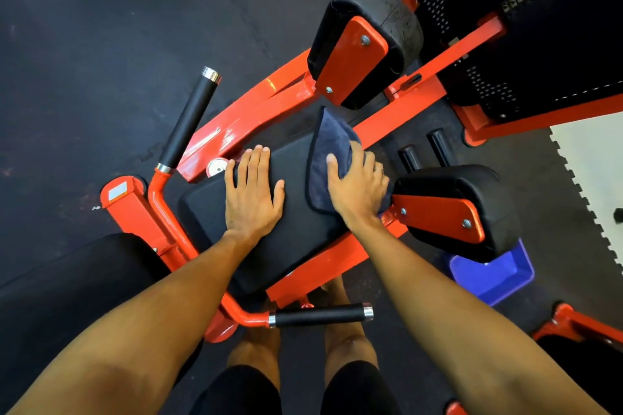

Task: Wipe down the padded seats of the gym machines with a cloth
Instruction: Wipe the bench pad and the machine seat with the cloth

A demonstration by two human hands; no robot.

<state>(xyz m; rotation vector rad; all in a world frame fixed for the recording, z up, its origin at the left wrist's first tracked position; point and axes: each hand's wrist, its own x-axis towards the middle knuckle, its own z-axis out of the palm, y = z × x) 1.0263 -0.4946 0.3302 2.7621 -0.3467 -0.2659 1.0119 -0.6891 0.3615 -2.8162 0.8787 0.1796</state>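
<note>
**Both hands flat on the black seat, cloth under the right**

We look down on a black padded seat [296, 212] set in an orange machine frame [242, 118]. Our left hand [251, 192] lies palm-down on the bare middle of the pad, fingers straight and close together, thumb spread out to the side, holding nothing. Our right hand [359, 185] presses flat on a dark blue cloth [328, 148], fingers slightly apart and laid over the fabric, not clenched around it. The cloth sits on the far right part of the seat, its upper corner reaching past the pad's edge towards the frame. Two black pads on orange brackets stand beyond and to the right: one upper pad [371, 10], one side pad [472, 192] just beside our right hand. Black-gripped handles [188, 121] flank the seat. A blue bin [495, 276] sits on the dark floor under the side pad.
</note>
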